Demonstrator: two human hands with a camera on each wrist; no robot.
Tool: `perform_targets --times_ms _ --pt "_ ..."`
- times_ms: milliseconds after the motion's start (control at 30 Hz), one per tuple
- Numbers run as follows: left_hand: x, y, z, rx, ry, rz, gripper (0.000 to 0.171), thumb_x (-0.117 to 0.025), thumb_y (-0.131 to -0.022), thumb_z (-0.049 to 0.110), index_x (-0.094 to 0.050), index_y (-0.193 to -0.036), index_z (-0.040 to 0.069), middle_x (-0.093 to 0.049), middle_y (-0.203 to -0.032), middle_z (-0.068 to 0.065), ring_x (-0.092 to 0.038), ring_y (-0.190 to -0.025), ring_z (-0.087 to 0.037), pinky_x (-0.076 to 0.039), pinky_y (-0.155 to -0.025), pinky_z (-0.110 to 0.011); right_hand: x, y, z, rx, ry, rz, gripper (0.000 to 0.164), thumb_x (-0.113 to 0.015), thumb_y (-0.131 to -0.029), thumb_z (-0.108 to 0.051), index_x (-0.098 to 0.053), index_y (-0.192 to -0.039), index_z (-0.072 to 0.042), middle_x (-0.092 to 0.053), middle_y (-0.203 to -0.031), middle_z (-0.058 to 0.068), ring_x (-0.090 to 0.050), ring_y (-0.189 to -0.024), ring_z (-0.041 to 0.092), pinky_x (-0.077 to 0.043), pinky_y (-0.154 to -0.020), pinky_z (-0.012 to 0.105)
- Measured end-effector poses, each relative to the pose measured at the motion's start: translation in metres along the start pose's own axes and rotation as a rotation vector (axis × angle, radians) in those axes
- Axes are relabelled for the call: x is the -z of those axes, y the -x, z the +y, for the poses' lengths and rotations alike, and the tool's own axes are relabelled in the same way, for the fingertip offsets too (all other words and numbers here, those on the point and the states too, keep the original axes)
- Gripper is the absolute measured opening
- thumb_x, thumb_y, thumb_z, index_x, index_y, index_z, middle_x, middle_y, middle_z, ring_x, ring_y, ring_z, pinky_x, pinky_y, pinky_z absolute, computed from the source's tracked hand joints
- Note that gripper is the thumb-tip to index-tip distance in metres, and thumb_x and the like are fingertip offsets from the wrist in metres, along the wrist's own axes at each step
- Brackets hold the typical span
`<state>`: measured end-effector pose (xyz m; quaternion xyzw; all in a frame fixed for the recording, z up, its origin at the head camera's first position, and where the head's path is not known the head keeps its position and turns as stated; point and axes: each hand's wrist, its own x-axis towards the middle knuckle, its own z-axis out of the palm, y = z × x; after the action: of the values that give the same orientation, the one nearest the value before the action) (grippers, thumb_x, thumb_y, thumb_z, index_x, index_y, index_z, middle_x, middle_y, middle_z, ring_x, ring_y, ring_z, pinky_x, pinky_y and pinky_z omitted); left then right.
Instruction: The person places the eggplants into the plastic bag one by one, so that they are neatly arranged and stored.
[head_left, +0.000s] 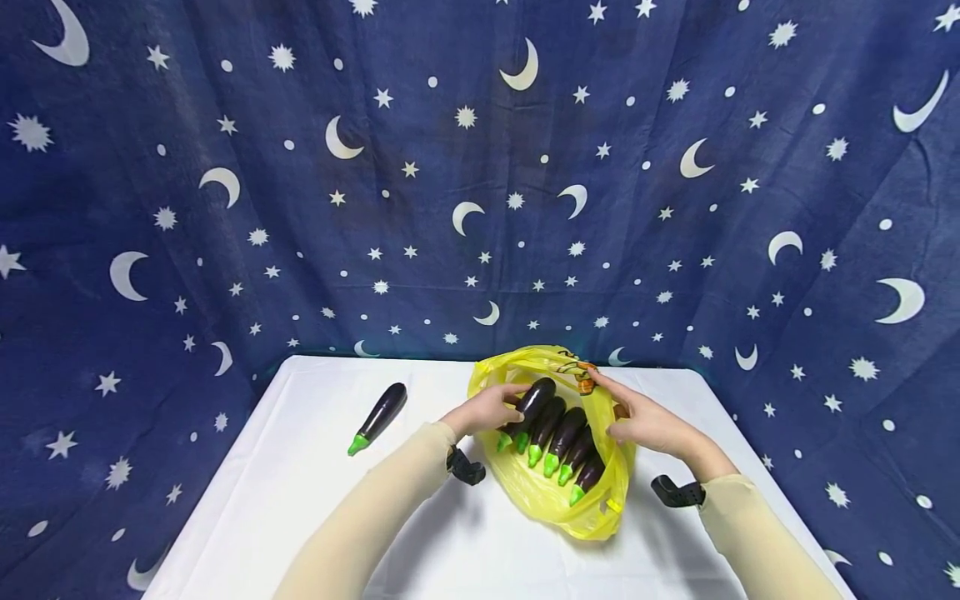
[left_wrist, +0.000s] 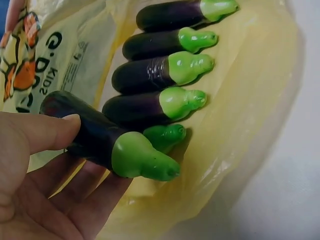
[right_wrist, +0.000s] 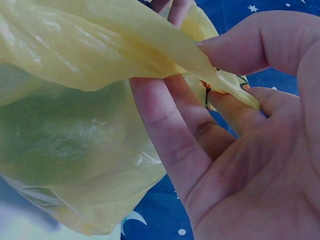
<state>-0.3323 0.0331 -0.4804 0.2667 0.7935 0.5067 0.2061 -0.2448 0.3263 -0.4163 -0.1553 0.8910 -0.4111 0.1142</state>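
Note:
A yellow plastic bag (head_left: 517, 490) lies spread on the table with its mouth facing me. Inside it, several dark purple eggplants (head_left: 567, 433) with green stem ends lie side by side. My left hand (head_left: 487, 410) reaches into the mouth and holds one eggplant (left_wrist: 92, 132) between thumb and fingers, at the left end of the row; its green end points down and toward me. At the bag's right edge, my right hand (head_left: 654, 425) holds the thin plastic rim (right_wrist: 195, 65) between thumb and fingers.
Another eggplant (head_left: 384, 412) lies by itself on the white-covered table (head_left: 300, 467), left of the bag. A dark blue curtain (head_left: 420, 208) with moons and stars hangs behind the table and along both sides.

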Motion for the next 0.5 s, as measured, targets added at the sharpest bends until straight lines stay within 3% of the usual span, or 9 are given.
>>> perform_targets --times_ms 100,233,500 --pt "0.002 -0.003 -0.003 0.015 0.062 0.000 0.061 -0.063 -0.096 -0.004 -0.046 -0.154 0.006 -0.059 -0.137 -0.025 -0.066 -0.107 -0.029 -0.060 -0.084 -0.046 0.000 0.000 0.000 -0.003 0.002 0.001 0.102 -0.065 -0.078 0.001 -0.019 -0.166 -0.023 -0.024 -0.166 0.015 -0.040 -0.139 0.038 -0.043 -0.104 0.046" --pt "0.004 -0.006 -0.005 0.030 0.104 -0.005 0.061 -0.061 -0.096 -0.005 -0.045 -0.154 0.004 -0.060 -0.135 -0.026 -0.067 -0.105 -0.032 -0.060 -0.081 -0.048 0.000 0.001 0.001 -0.004 0.001 0.003 0.102 -0.065 -0.078 0.002 -0.019 -0.166 -0.024 -0.024 -0.166 0.015 -0.042 -0.137 0.037 -0.045 -0.101 0.040" --pt "0.007 -0.010 -0.013 0.056 0.069 0.050 0.061 -0.060 -0.097 -0.005 -0.043 -0.154 0.001 -0.061 -0.132 -0.026 -0.067 -0.102 -0.032 -0.060 -0.078 -0.048 0.000 -0.001 0.006 0.011 -0.003 0.003 0.102 -0.064 -0.079 0.002 -0.018 -0.166 -0.026 -0.027 -0.166 0.013 -0.047 -0.133 0.035 -0.048 -0.094 0.033"
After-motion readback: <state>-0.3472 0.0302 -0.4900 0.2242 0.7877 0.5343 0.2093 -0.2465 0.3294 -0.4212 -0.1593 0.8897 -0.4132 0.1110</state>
